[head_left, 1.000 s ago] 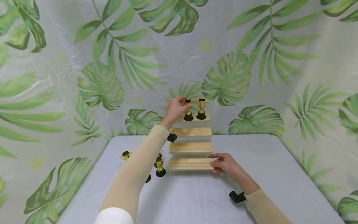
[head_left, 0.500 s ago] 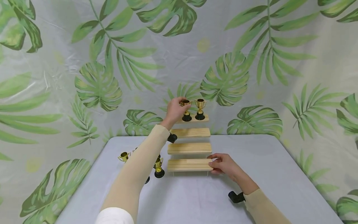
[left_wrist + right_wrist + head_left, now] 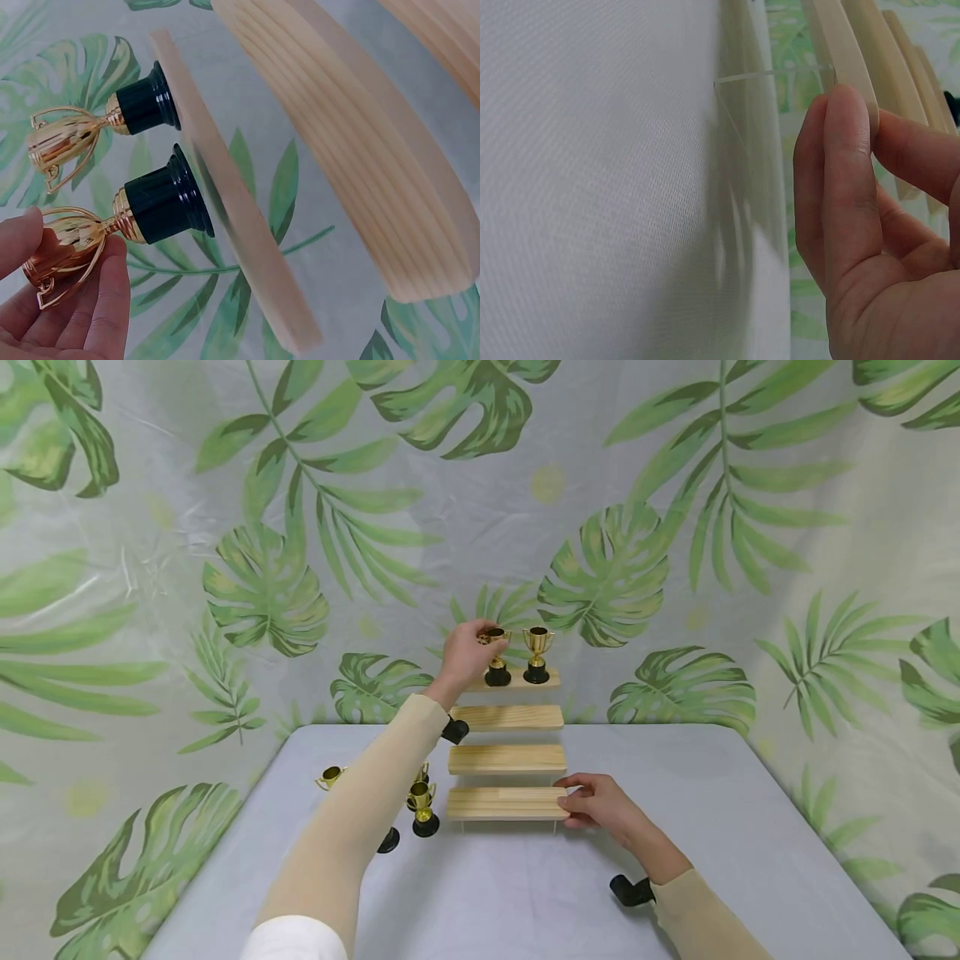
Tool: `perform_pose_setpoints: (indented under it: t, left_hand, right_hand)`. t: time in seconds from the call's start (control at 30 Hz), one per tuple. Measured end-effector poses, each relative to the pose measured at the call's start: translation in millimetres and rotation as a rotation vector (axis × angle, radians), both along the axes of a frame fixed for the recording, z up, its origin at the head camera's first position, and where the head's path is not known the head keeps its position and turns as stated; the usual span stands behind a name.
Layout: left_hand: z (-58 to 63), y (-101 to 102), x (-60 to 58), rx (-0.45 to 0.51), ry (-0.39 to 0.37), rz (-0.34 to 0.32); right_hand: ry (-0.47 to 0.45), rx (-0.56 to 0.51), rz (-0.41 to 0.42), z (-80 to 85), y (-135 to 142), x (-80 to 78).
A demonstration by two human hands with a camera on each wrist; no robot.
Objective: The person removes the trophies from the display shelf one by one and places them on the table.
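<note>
On the top board [image 3: 519,680] of a stepped wooden display stand, my left hand [image 3: 465,656] pinches the cup of a small gold trophy [image 3: 169,199] between thumb and fingers. Its black base is right at the board's surface. Just to its right stands a second gold trophy [image 3: 537,647], upright and untouched. At the stand's front, my right hand [image 3: 606,810] grips the right end of the lowest board [image 3: 502,803]. The right wrist view shows thumb and fingertips [image 3: 849,112] on either side of that board's edge [image 3: 847,52].
Several more gold trophies [image 3: 422,802] with black bases stand on the white-covered table [image 3: 495,893], left of the stand and partly hidden behind my left forearm. Two middle boards [image 3: 507,760] bear nothing. A leaf-patterned cloth [image 3: 480,527] hangs behind the table.
The trophy in my left hand has shifted slightly left along the top board, widening the gap to the other trophy. My right hand keeps its hold on the lowest board.
</note>
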State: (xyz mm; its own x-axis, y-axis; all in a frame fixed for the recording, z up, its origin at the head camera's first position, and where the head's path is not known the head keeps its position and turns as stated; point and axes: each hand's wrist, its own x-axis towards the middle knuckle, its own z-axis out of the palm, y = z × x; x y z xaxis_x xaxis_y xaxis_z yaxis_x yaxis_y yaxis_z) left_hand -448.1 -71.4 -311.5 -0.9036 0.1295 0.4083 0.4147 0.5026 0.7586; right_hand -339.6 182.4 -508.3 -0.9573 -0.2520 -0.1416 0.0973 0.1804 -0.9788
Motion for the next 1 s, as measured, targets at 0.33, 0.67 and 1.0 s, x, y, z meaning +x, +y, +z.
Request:
perform_pose_setpoints:
  t: [0.33,0.67,1.0]
  left_hand:
    - [3.8,-10,8.6,-0.021,0.025,-0.002]
    - [20.2,-25,24.4,-0.050,0.068,-0.013]
    - [23.1,-51,43.8,-0.021,0.057,-0.005]
  right_hand:
    - [-0.011,0.011,-0.014,-2.2,-3,1.6]
    - [-0.010,-0.006,-0.009,-0.2,-1,-2.1]
    - [-0.028,-0.013,-0.020,0.1,-1,-3.5]
